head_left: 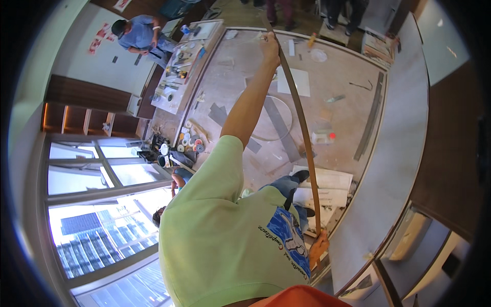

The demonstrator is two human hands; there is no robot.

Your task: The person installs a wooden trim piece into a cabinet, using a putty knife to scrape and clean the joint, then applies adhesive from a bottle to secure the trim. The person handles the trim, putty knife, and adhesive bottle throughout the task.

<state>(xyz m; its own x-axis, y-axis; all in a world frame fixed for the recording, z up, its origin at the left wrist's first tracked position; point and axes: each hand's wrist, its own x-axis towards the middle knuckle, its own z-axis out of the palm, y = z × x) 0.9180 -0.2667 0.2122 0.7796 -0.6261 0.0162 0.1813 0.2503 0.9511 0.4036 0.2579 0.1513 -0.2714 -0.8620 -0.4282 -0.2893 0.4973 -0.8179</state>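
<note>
My left arm reaches far out across the brown work surface [317, 66]. At its end, my left hand [269, 47] is closed round the far part of a long, thin brown strip [304, 120]. The strip runs back toward me and appears bowed. My right hand [318, 246], low on the right beside my shirt, is closed on the strip's near part. Beneath the strip lie a white square sheet [296, 83] and flat grey strips [281, 130]. A clear jug with a red cap [323, 137] stands just right of it.
A long pale panel [391, 174] borders the right side. Tools cover a side bench [179, 77], near a person in blue [140, 33]. Another person [179, 179] is by the windows. Tape rolls [192, 143] and dark strips [371, 117] lie on the surface.
</note>
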